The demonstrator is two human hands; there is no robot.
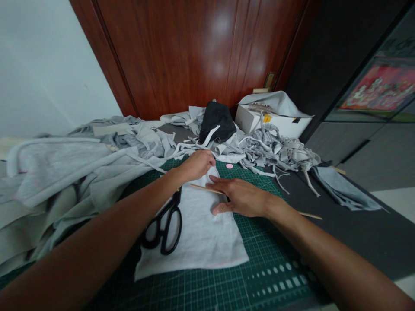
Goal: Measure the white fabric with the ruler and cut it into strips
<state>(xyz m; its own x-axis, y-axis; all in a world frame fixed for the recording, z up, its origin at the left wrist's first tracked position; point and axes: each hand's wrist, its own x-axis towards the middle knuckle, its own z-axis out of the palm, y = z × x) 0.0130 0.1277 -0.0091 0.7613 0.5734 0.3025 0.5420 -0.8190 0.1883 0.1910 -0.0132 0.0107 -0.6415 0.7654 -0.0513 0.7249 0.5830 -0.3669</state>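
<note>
A piece of light grey-white cloth [207,233] lies flat on a green cutting mat [259,242]. My left hand [201,164] is closed at the far end of the cloth, its fingers pinching the edge. My right hand [243,196] rests over the cloth's right side, a thin wooden stick [204,188] running between its fingers and thumb. The stick seems to come out beyond the wrist; its middle is hidden by the hand. Black-handled scissors [167,224] lie on the left part of the cloth, their blades partly hidden by my left forearm.
Heaped grey fabric [65,168] covers the left side. Farther back are a black cloth bundle [218,123], tangled grey fabric strips [275,144] and a white box [272,121]. A small pink disc [229,166] lies on the mat. Folded grey cloth [345,188] sits at right.
</note>
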